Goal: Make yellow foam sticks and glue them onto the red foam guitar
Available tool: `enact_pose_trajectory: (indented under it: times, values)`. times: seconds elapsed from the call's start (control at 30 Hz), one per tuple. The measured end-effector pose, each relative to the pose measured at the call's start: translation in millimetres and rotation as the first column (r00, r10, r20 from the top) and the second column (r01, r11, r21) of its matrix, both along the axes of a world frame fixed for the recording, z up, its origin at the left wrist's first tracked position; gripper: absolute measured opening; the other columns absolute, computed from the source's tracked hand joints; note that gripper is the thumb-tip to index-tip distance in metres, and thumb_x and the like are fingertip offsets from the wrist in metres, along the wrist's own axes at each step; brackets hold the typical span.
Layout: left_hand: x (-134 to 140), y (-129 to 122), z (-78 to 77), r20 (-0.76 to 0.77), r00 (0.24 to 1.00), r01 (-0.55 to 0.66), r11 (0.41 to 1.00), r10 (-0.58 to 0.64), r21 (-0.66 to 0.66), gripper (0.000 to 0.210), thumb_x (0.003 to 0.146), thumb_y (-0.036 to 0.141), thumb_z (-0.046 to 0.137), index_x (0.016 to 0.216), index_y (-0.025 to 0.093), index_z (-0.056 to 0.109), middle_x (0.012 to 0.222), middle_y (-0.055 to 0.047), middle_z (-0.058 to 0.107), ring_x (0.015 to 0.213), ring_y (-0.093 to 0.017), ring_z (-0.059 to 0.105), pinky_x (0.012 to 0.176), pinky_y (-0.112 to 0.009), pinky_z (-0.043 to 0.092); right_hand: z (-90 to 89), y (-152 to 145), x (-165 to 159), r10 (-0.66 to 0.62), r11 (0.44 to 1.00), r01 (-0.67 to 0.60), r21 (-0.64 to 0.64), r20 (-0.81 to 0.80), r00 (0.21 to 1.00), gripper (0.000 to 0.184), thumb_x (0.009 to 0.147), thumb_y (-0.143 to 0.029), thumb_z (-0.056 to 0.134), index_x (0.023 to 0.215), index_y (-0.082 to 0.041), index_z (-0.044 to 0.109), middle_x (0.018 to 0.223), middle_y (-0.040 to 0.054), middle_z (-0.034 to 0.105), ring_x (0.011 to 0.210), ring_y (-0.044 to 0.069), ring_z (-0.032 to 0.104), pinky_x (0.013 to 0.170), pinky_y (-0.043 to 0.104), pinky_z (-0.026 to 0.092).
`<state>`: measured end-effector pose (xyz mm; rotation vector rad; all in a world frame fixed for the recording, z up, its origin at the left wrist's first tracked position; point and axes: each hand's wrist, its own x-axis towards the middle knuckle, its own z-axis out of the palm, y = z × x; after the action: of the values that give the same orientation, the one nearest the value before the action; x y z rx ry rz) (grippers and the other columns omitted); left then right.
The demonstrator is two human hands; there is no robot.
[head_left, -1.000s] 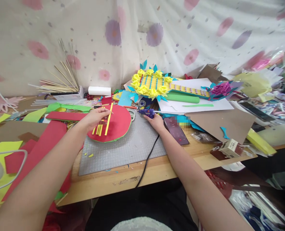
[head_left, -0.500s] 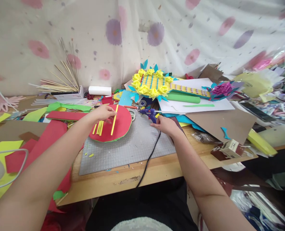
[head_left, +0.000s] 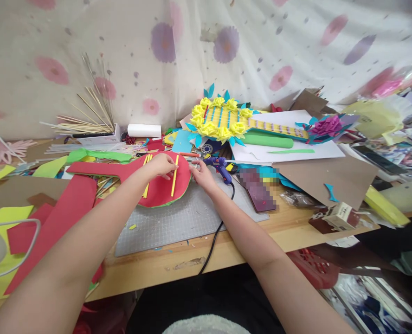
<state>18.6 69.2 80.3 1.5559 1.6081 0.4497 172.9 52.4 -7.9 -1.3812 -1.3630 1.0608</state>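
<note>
My left hand (head_left: 162,166) pinches a thin yellow strip (head_left: 174,177) over the round part of a red guitar-shaped cutout (head_left: 157,183) with a green edge. Several more yellow strips (head_left: 146,189) lie on the red surface, partly covered by my left hand and forearm. At the round part's right edge is my right hand (head_left: 203,176), thumb and forefinger reaching to the rim, the fingers somewhat apart. Just right of it, a purple-blue glue gun (head_left: 222,169) with a black cord rests on the table, out of my hands.
Under the cutout lies a grey cutting mat (head_left: 192,215). A dark phone (head_left: 260,192) rests at its right side. Behind stands a yellow flower-trimmed paper guitar (head_left: 220,120). Wooden sticks (head_left: 84,125) and red sheets (head_left: 53,232) are on the left, a small carton (head_left: 340,215) on the right.
My right hand has let go of the glue gun and moved left to the red cutout's edge. My left hand has shifted slightly right with the yellow strip, which sits lower over the red surface.
</note>
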Motion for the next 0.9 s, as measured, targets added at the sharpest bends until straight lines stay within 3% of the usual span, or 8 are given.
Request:
enact_pose_trajectory:
  times: [0.13,0.3,0.67,0.9]
  values:
    - [-1,6,-8.8,-0.047,0.999,0.012,0.999,-0.010,0.045,0.015,0.059,0.020,0.071,0.054,0.015,0.058,0.054,-0.005,0.061,0.054,-0.018,0.061,0.047,-0.026,0.048,-9.4,-2,2,-0.060,0.998,0.060,0.022,-0.004,0.998,0.032,0.078,-0.039,0.048,0.103,-0.021,0.051,0.053,-0.0068,0.046,0.048,0.009,0.043,0.049,0.021,0.034]
    - [-3,8,-18.0,-0.072,0.997,0.017,0.999,-0.015,0.028,0.016,0.058,0.023,0.072,0.061,0.016,0.058,0.055,-0.003,0.061,0.048,-0.017,0.060,0.046,-0.026,0.048,-11.9,-7,1,0.004,1.000,-0.004,0.015,-0.011,1.000,0.040,0.078,-0.038,0.046,0.112,-0.018,0.054,0.054,-0.0047,0.045,0.049,0.010,0.043,0.050,0.023,0.035]
    - [5,3,-8.4,-0.087,0.996,0.023,0.999,-0.019,0.043,0.015,0.058,0.018,0.071,0.059,0.016,0.057,0.055,-0.003,0.060,0.048,-0.018,0.059,0.046,-0.027,0.048,-17.4,-4,-3,0.030,1.000,-0.029,0.005,-0.077,0.997,0.042,0.079,-0.035,0.044,0.116,-0.019,0.054,0.058,-0.0034,0.050,0.051,0.010,0.048,0.052,0.023,0.038]
    - [4,5,-14.0,-0.084,0.996,0.026,0.999,-0.023,0.037,0.017,0.055,0.020,0.073,0.058,0.016,0.057,0.050,-0.003,0.059,0.045,-0.018,0.058,0.042,-0.025,0.045,-19.2,-3,-3,0.048,0.999,-0.048,0.004,-0.100,0.994,0.040,0.079,-0.038,0.045,0.115,-0.021,0.053,0.053,-0.0048,0.047,0.048,0.009,0.047,0.048,0.022,0.035]
